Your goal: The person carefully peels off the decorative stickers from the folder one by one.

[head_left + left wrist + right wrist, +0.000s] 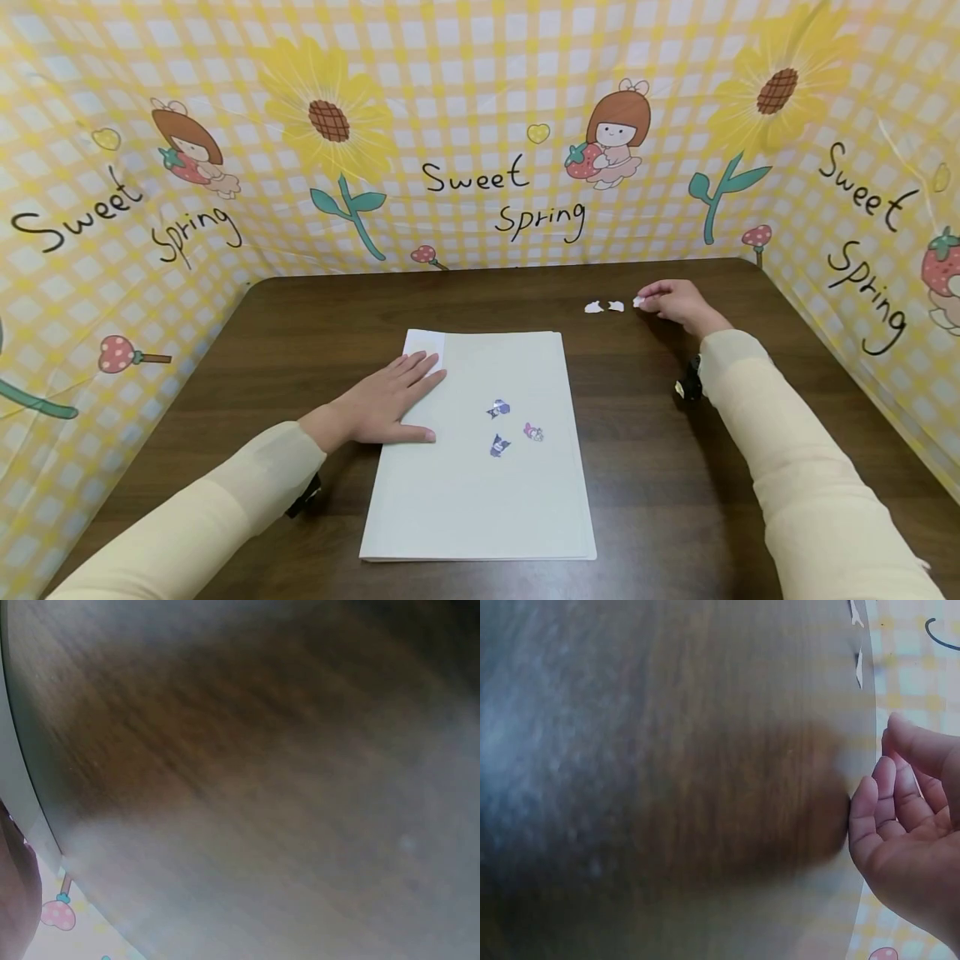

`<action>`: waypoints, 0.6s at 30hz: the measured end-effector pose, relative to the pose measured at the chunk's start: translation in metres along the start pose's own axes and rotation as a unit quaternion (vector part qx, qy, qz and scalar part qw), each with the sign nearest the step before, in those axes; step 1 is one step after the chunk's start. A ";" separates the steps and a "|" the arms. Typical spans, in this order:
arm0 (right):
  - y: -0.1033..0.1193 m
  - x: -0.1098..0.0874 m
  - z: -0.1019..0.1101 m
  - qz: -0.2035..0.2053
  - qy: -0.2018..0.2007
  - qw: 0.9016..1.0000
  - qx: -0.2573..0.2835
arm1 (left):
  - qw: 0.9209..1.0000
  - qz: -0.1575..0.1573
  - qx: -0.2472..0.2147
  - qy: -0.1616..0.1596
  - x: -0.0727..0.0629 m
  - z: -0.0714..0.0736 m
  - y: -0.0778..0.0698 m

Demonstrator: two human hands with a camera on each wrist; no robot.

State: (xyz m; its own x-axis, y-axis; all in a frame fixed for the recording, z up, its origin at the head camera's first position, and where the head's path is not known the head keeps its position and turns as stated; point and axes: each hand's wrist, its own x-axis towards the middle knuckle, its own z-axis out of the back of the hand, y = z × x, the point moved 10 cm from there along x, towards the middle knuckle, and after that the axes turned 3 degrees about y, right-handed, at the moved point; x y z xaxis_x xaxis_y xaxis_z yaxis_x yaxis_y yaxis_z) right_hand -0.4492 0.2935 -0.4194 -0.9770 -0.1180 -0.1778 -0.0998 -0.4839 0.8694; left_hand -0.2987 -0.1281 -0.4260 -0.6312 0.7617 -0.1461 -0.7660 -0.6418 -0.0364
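Note:
My left hand lies flat with fingers spread on the left edge of a stack of white paper sheets. Its fingertips touch a small white slip at the stack's upper left corner. Three small cartoon stickers lie on the top sheet: two purple ones, one of them low, and a pink one. At the far right of the table, my right hand pinches a small white paper scrap between thumb and fingertips. Two similar scraps lie just left of it, the nearer being a white scrap.
The dark wooden table carries all of this. A yellow checked cloth with flowers and lettering hangs behind and along both sides. Dark wrist cameras, such as the right wrist camera, sit under the sleeves.

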 end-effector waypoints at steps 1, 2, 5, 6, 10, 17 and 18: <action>-0.001 0.001 0.000 -0.001 0.000 1.000 -0.004 | 1.000 0.000 0.000 -0.001 0.000 0.000 0.000; -0.001 0.001 -0.001 0.000 0.001 1.000 -0.010 | 1.000 0.000 0.000 0.000 0.000 -0.001 0.001; -0.001 0.002 -0.002 0.003 -0.001 1.000 -0.027 | 1.000 -0.001 -0.001 -0.003 0.001 -0.002 0.001; -0.002 0.002 -0.002 0.005 0.000 0.999 -0.032 | 1.000 0.000 -0.001 -0.002 0.001 -0.003 0.002; -0.002 0.003 -0.002 0.010 0.001 0.999 -0.045 | 1.000 0.006 0.000 0.000 0.002 -0.005 0.004; -0.002 0.002 -0.001 0.009 -0.002 0.997 -0.077 | 1.000 -0.002 -0.002 -0.010 0.002 -0.002 0.002; -0.001 0.001 -0.002 0.009 -0.003 0.997 -0.082 | 1.000 -0.001 -0.002 -0.009 0.002 -0.002 0.002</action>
State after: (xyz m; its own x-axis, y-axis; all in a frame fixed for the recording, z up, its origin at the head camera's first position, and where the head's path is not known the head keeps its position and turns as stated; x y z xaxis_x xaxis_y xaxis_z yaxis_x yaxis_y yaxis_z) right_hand -0.4502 0.2924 -0.4215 -0.9797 -0.1224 -0.1590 -0.0503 -0.6173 0.7851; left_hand -0.3016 -0.1280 -0.4286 -0.6315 0.7647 -0.1286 -0.7670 -0.6403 -0.0411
